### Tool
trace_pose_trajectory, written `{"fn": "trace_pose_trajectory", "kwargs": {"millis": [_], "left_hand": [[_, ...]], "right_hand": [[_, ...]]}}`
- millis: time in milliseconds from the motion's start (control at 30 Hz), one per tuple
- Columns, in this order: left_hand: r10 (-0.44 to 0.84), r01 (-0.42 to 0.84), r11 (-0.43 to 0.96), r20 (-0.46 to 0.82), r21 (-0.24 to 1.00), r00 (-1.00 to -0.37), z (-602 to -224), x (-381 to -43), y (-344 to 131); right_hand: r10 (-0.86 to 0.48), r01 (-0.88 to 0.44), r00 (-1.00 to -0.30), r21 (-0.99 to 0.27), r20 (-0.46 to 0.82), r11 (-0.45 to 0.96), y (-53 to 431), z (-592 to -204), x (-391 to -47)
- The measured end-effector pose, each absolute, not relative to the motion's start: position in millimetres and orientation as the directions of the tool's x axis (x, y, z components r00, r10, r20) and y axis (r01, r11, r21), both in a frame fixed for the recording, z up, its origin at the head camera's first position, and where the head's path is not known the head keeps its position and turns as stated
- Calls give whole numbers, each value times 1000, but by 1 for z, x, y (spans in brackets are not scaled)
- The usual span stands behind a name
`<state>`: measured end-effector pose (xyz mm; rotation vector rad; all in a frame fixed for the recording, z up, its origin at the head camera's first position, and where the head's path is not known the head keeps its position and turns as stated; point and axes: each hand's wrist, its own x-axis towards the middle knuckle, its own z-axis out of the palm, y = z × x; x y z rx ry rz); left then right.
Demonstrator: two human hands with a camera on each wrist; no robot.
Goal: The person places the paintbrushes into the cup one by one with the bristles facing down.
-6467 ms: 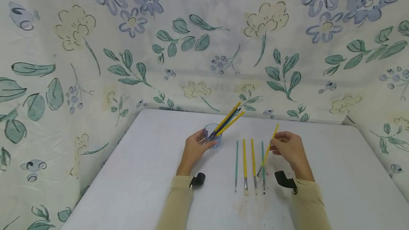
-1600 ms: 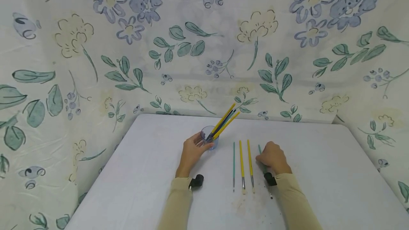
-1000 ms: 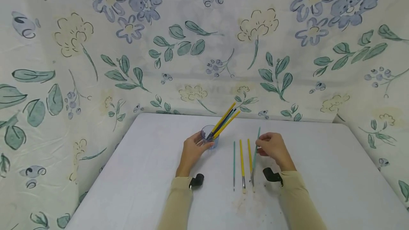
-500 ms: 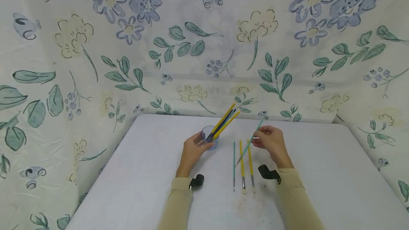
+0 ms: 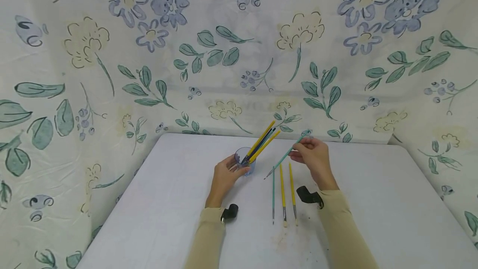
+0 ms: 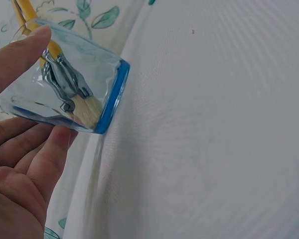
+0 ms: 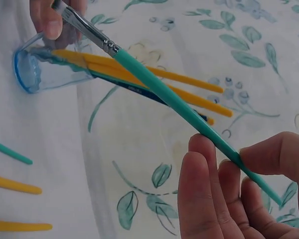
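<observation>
My left hand grips a clear blue-tinted glass between thumb and fingers. Several brushes with yellow, dark and green handles lean to the right inside it, bristles at the bottom. Between thumb and fingertips, my right hand pinches a green paintbrush near its handle end. This brush slants over the table with its metal-collared tip down and left, to the right of the glass. Below it lie another green paintbrush and two yellow paintbrushes, side by side with bristles toward me.
A white-covered table spans the view, with small specks and brownish smudges near the front of the brushes. Floral cloth hangs behind it and on both sides. A small black camera sits on each wrist.
The right hand has laid hold of the rightmost green paintbrush, lifted it and carried it left and away from me, turning its tip toward the glass. The left hand and glass stay put.
</observation>
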<state>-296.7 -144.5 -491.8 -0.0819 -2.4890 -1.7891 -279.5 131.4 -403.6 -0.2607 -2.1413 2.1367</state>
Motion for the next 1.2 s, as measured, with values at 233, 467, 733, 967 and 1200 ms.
{"fn": "trace_pose_trajectory", "kwargs": {"millis": [233, 467, 733, 967, 1200], "left_hand": [[1, 95, 303, 100, 948, -995, -492, -297, -145], [1, 103, 307, 108, 946, -994, -493, -297, -145], [1, 93, 309, 97, 946, -995, -494, -298, -145], [13, 115, 277, 116, 954, -993, -494, -298, -146], [15, 115, 277, 116, 954, -993, -494, -298, -144]], "right_hand": [[195, -11, -981, -1000, 7, -23, 122, -395, -282], [222, -56, -974, -998, 51, -17, 110, -385, -287], [223, -113, -969, -993, 107, -14, 96, -382, -293], [212, -126, -970, -992, 119, -16, 84, -384, -297], [212, -148, -966, -989, 146, 5, 74, -386, -297]]}}
